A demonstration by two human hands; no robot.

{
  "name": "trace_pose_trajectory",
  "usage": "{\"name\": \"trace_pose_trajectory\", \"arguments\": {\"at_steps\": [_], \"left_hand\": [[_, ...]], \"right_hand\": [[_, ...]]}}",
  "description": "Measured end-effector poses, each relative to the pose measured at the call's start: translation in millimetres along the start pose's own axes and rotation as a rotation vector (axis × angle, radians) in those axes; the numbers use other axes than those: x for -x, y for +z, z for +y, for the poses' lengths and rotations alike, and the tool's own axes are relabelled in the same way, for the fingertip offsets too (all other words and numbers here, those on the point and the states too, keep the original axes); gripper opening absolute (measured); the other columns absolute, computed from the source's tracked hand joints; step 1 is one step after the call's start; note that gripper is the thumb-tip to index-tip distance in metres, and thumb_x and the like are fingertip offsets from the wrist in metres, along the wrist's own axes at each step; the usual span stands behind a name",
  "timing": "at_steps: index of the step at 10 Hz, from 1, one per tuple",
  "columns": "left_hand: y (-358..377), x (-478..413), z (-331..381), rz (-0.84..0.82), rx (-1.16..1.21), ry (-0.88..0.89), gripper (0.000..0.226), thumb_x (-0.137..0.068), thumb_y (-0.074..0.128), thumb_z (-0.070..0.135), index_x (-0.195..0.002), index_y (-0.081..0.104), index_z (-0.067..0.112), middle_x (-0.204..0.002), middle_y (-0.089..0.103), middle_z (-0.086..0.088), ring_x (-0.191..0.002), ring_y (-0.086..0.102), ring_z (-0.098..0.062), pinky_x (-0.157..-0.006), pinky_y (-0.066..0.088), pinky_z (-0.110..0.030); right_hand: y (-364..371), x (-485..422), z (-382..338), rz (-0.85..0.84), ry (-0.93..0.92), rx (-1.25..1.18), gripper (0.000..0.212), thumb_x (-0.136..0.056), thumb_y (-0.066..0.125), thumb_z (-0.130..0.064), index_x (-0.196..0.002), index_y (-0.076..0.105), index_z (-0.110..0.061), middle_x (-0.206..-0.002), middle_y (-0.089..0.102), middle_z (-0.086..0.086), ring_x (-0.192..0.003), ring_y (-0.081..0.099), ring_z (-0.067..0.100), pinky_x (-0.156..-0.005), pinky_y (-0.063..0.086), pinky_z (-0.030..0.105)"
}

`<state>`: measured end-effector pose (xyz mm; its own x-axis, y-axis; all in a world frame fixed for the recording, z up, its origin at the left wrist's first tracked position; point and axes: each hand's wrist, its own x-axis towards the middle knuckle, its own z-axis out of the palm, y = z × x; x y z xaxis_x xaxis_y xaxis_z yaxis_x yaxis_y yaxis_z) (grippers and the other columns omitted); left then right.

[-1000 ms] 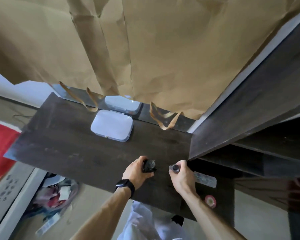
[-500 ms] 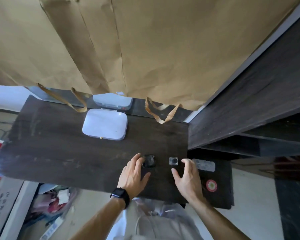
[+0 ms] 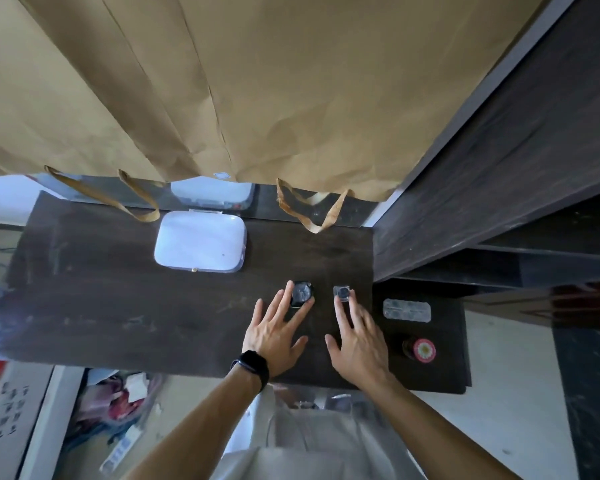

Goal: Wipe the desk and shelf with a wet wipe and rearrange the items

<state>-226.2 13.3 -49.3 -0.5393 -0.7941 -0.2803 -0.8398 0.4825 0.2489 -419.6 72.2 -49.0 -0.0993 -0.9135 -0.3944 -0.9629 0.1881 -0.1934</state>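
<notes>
It looks like a room at home: a dark wooden desk (image 3: 118, 306), shelves (image 3: 551, 259) right of the desk, household clutter (image 3: 118, 403) under it.

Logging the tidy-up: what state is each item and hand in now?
white case: shut, flat on the desk.
dark bottle: upright, touched by left hand.
clear bottle: upright, touched by right hand.
red-lidded jar: lid on, on the lower shelf.
left hand: open, fingers straight.
right hand: open, fingers straight.
</notes>
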Motion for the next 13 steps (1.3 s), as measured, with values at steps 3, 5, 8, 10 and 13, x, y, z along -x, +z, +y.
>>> {"name": "trace_pose_trajectory", "arguments": {"at_steps": [3,5,8,10,13], "left_hand": [[-37,-115,11,-0.022,-0.001,-0.011,0.08,-0.089,0.049,0.055,-0.154,0.003,0.048,-0.166,-0.006,-0.005,-0.146,0.021,-0.022,-0.111,0.029,-0.041],[-46,-146,19,-0.007,-0.033,-0.021,0.086,-0.082,0.055,0.043,-0.154,0.009,0.045,-0.165,0.01,-0.005,-0.14,0.028,-0.024,-0.108,0.029,-0.042],[-47,-144,17,-0.039,-0.008,-0.043,0.091,-0.082,0.059,0.036,-0.154,0.005,0.046,-0.166,0.005,-0.003,-0.144,0.023,-0.023,-0.111,0.029,-0.041],[-53,-145,26,-0.087,0.049,-0.064,0.088,-0.081,0.06,0.03,-0.154,0.012,0.04,-0.162,0.01,-0.007,-0.133,0.038,-0.03,-0.102,0.04,-0.042],[-62,-87,56,-0.097,0.174,-0.223,0.056,-0.092,0.048,0.031,-0.147,0.037,0.033,-0.153,0.036,-0.001,-0.133,0.043,-0.028,-0.103,0.042,-0.045]], "right_hand": [[-45,-91,-5,-0.006,0.135,-0.112,0.085,-0.093,0.054,-0.039,-0.157,-0.001,-0.031,-0.166,-0.015,-0.003,-0.122,0.05,0.03,-0.082,0.053,0.04],[-62,-126,5,-0.069,0.158,-0.227,0.083,-0.093,0.056,-0.03,-0.158,0.003,-0.026,-0.165,-0.019,-0.003,-0.118,0.06,0.033,-0.093,0.05,0.044],[-63,-132,10,-0.066,0.112,-0.29,0.088,-0.093,0.058,-0.018,-0.158,-0.002,-0.027,-0.165,-0.021,-0.001,-0.127,0.055,0.033,-0.097,0.048,0.043],[-67,-118,11,-0.022,0.112,-0.364,0.085,-0.091,0.057,-0.01,-0.158,0.009,-0.029,-0.165,-0.019,-0.005,-0.139,0.044,0.025,-0.103,0.046,0.038],[-97,-35,35,-0.036,-0.058,-0.406,0.056,-0.1,0.051,-0.026,-0.153,0.033,-0.03,-0.162,0.029,-0.005,-0.147,0.03,0.014,-0.116,0.024,0.025]]}}
